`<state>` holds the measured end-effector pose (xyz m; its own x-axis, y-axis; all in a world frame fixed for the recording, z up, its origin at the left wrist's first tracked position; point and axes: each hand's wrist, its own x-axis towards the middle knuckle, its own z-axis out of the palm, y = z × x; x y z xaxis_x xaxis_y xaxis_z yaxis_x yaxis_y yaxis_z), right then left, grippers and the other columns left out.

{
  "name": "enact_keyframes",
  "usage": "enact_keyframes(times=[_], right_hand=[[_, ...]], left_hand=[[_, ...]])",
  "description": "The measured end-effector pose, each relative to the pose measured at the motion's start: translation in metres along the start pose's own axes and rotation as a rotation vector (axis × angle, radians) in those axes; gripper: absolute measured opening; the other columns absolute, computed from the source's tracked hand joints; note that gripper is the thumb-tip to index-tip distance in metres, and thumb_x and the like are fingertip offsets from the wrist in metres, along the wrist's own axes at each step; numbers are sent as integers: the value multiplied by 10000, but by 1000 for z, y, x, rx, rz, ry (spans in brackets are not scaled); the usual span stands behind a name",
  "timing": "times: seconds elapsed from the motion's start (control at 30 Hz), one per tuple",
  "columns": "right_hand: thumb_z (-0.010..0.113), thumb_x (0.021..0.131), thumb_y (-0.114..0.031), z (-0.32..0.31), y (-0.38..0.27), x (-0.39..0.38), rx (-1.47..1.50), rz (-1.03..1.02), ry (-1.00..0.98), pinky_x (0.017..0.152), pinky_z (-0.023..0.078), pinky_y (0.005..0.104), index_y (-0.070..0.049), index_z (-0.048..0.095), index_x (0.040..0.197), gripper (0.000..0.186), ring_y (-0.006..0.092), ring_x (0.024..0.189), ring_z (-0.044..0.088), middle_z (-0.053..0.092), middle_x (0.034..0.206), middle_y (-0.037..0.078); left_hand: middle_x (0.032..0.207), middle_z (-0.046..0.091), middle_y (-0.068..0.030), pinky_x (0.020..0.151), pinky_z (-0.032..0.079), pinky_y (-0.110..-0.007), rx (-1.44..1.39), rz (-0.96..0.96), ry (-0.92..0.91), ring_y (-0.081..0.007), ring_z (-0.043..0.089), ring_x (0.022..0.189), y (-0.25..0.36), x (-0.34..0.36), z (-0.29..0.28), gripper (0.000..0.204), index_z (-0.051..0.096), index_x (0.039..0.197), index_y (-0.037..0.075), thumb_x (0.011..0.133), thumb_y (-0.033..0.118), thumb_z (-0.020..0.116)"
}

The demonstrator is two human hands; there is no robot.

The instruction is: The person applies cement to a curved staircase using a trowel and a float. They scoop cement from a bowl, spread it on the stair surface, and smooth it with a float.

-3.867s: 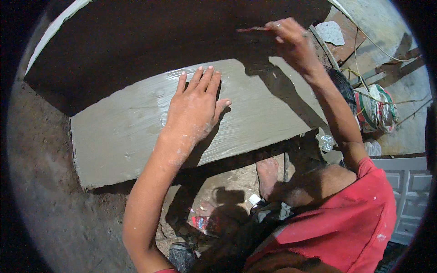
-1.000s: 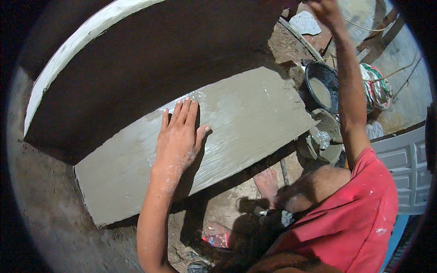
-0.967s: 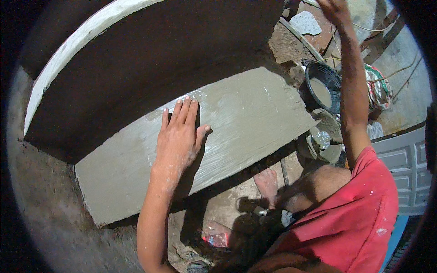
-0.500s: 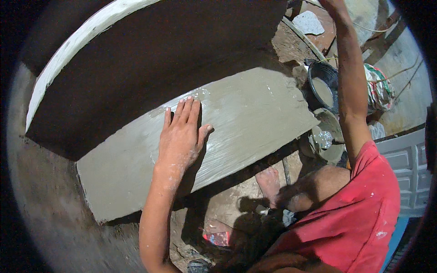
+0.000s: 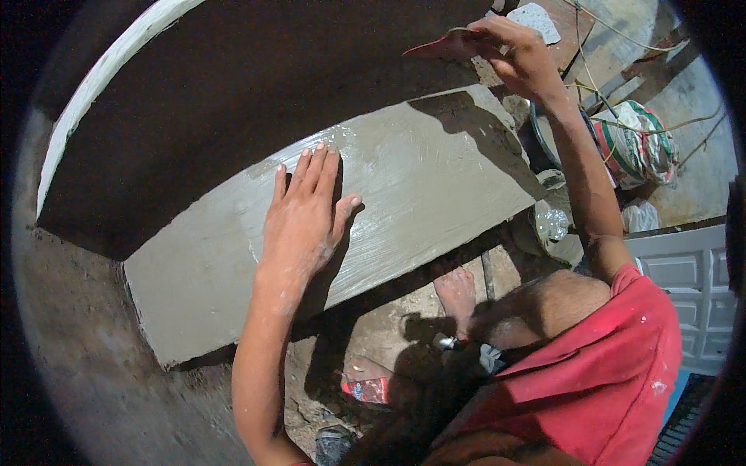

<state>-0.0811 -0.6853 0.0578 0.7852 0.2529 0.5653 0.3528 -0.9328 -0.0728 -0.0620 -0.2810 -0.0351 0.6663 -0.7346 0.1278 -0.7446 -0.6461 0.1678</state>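
My left hand [image 5: 301, 221] lies palm down, its fingers stretched out, on a step-like slab [image 5: 420, 179] coated with smooth, wet grey cement. Streaks and a glossy patch show around its fingertips. Over the slab's far right end, my right hand [image 5: 522, 58] is raised, with its fingers closed on a thin, reddish flat piece [image 5: 441, 46]. That piece points left toward the dark wall [image 5: 295, 85] behind the slab; its exact kind cannot be made out. The right hand's shadow falls on the slab's right end.
A black bucket [image 5: 536, 144] sits beyond the slab's right end, partly behind my forearm. Closer stands a cement-smeared container with clear plastic [image 5: 552, 224]. Farther right are a white, red and green sack [image 5: 653, 147] and a white panelled door [image 5: 684, 264]. A red packet [image 5: 365, 390] lies below.
My right hand has come down and left from the top edge, bringing the reddish piece into view. My left hand stays flat on the cement; the view has shifted slightly.
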Motion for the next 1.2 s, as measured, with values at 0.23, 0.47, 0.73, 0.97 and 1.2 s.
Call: enact_keyframes(times=[0.23,0.47,0.73,0.97,1.2], right_hand=[[737,831,67,36,-15,-36,-132,-27,-41,846,577,431,-43,668,1079,280,378,1004,695,698,1059,146],[755,808,65,68,-14,-48,-187,-121,12,839,611,417,-50,695,1156,371,339,1011,722,730,1134,140],[740,832,46,91,-21,-43,-167,-106,-19,893,624,444,-78,674,1292,481,369,1081,721,727,1223,157],[717,847,33,78,-46,-42,-81,-111,-169,902,621,450,-79,635,1349,521,385,1113,712,719,1246,168],[685,853,-15,89,-69,-33,-104,-95,-135,903,605,457,-65,650,1316,468,382,1112,705,721,1244,162]], left_hand=[[1669,378,-165,1289,220,-549,-32,-39,-18,-342,332,1558,0,-17,-10,690,384,1602,64,1050,435,568],[1674,366,-169,1283,227,-556,-63,-42,-26,-355,323,1560,2,-21,-11,693,368,1612,72,1048,416,580],[1654,403,-160,1292,227,-541,-47,-40,-17,-332,339,1556,3,-20,-11,706,394,1597,58,1050,471,558],[1646,411,-173,1289,231,-543,-70,-29,7,-337,348,1550,2,-21,-12,688,413,1581,40,1054,461,552],[1650,402,-179,1284,238,-545,-62,-5,18,-352,358,1542,2,-20,-12,684,408,1582,40,1054,447,560]])
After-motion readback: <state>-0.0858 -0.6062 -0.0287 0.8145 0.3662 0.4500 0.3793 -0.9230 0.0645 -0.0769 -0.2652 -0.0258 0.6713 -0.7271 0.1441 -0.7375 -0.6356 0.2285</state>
